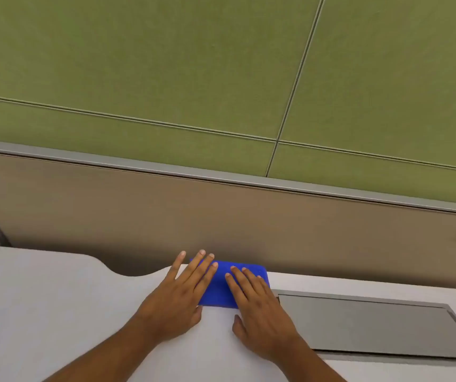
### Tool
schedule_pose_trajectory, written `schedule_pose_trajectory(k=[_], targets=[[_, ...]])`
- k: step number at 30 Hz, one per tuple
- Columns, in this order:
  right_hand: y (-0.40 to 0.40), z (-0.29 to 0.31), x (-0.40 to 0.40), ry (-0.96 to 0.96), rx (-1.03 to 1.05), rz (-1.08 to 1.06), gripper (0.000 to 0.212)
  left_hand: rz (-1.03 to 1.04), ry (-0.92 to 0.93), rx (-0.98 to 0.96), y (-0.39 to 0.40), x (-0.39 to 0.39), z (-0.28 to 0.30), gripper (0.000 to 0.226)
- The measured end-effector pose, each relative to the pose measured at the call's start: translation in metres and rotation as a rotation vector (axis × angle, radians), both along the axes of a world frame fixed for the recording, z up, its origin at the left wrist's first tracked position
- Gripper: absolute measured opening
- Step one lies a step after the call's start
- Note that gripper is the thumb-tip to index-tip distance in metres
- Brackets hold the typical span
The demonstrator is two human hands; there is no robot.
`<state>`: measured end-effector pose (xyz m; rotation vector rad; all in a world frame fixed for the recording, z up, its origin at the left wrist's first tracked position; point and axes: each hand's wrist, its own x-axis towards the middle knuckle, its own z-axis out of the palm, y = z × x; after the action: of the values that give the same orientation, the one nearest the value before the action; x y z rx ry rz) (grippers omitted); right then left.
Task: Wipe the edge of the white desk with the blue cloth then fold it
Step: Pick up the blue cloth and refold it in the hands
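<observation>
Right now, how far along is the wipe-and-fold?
Looks late stage. The blue cloth lies as a compact rectangle at the far edge of the white desk, so folding looks begun. Left hand and right hand press it flat, fingers spread. Whether the edge got wiped cannot be told. Left: any final fold, release.

The cloth (228, 285) lies on the desk (56, 299) at its far edge, just before the partition (138, 210). The 2 hands rest flat on it (left hand (178, 301), right hand (259, 312)). A hatch (372, 323) sits in the desk, right of the cloth.
</observation>
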<state>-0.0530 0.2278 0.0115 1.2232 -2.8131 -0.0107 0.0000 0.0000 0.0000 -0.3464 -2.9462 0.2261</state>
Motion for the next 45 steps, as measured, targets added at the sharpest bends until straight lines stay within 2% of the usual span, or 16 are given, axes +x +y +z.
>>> schedule_pose_trajectory(k=[1, 4, 8, 10, 13, 15, 18, 23, 28, 34, 37, 40, 45], targets=[[0.002, -0.005, -0.006, 0.014, 0.006, 0.001, 0.081, -0.024, 0.007, -0.046, -0.003, -0.004, -0.003, 0.077], [0.001, -0.01, -0.012, -0.099, 0.014, 0.01, 0.077, -0.034, -0.112, -0.112, -0.009, -0.014, -0.01, 0.067], [-0.004, -0.02, -0.024, -0.072, 0.035, -0.017, 0.072, 0.001, -0.228, -0.071, -0.007, -0.028, -0.019, 0.064], [-0.008, -0.022, -0.027, -0.026, 0.027, -0.027, 0.072, -0.022, -0.144, 0.0, -0.006, -0.028, -0.014, 0.064], [-0.01, -0.017, -0.022, 0.019, -0.039, -0.044, 0.069, -0.073, -0.012, 0.084, 0.0, -0.017, -0.004, 0.044], [-0.011, -0.006, -0.013, 0.011, -0.118, -0.094, 0.063, -0.013, 0.053, 0.188, 0.005, -0.007, 0.006, 0.033], [-0.011, 0.016, 0.005, -0.086, -0.19, -0.143, 0.053, 0.117, 0.127, 0.504, 0.013, 0.02, 0.027, 0.021], [-0.001, 0.053, 0.056, -0.245, -0.318, -0.184, 0.048, 0.303, 0.031, 0.995, 0.025, 0.094, 0.055, 0.024], [0.021, 0.091, 0.13, -0.326, -0.42, -0.248, 0.031, 0.456, 0.013, 1.249, 0.049, 0.169, 0.087, 0.029], [0.053, 0.115, 0.22, -0.417, -0.513, -0.292, 0.033, 0.47, 0.132, 1.29, 0.087, 0.252, 0.134, 0.031], [0.065, 0.115, 0.265, -0.462, -0.678, -0.312, 0.033, 0.41, 0.184, 1.332, 0.105, 0.288, 0.154, 0.031], [0.07, 0.114, 0.304, -0.472, -0.815, -0.333, 0.037, 0.392, 0.163, 1.357, 0.119, 0.319, 0.171, 0.029], [0.074, 0.124, 0.352, -0.47, -0.928, -0.368, 0.038, 0.492, 0.077, 1.446, 0.122, 0.358, 0.191, 0.021]])
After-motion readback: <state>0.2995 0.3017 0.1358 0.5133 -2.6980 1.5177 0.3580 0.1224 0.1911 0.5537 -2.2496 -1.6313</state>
